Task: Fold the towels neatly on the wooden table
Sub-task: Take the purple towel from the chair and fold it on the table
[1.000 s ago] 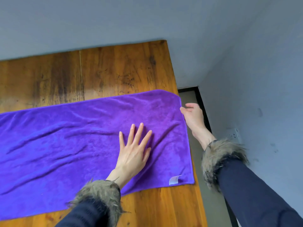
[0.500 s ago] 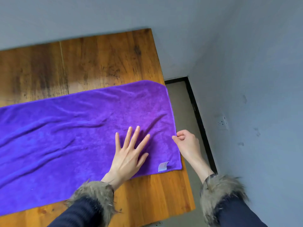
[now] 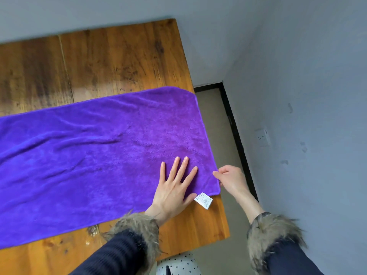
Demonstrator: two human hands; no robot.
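The purple towel (image 3: 95, 155) lies spread flat on the wooden table (image 3: 111, 60), its long axis running left to right and its short end at the table's right edge. The left hand (image 3: 172, 191) presses it down with fingers spread; the right hand (image 3: 230, 179) pinches the end hem. The person should probably keep the hem taut and smooth out wrinkles before folding.

Grey walls (image 3: 309, 80), white wall socket (image 3: 263, 137), black skirting board (image 3: 236, 128), polka-dotted fabric (image 3: 176, 263) below table edge
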